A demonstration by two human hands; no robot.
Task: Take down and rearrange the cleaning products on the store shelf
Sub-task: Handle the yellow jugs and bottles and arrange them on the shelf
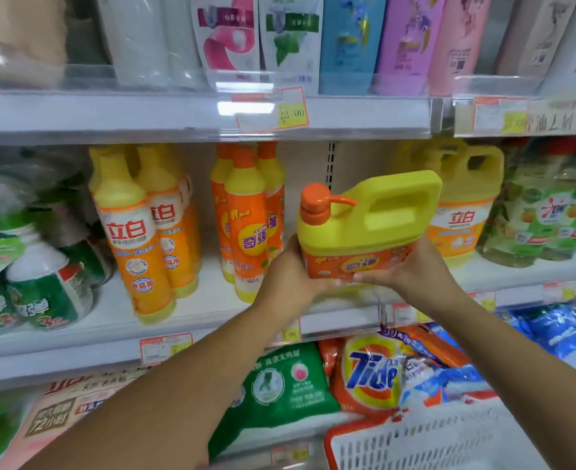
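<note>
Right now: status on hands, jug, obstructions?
Left hand, right hand both gripping jug at base. Jug upright, in front of middle shelf. Nothing in the way.

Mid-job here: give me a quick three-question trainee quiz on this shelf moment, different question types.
1. True or false: the yellow pump jug is held by both the left hand and the right hand.
2. Multiple choice: the jug's pump cap is A) green, B) orange, C) white.
3. Fill in: on the shelf below the jug, the orange bag reads ____.

Key: 1 true, with both hands cupping its base; 2 B; 3 Tide.
</note>
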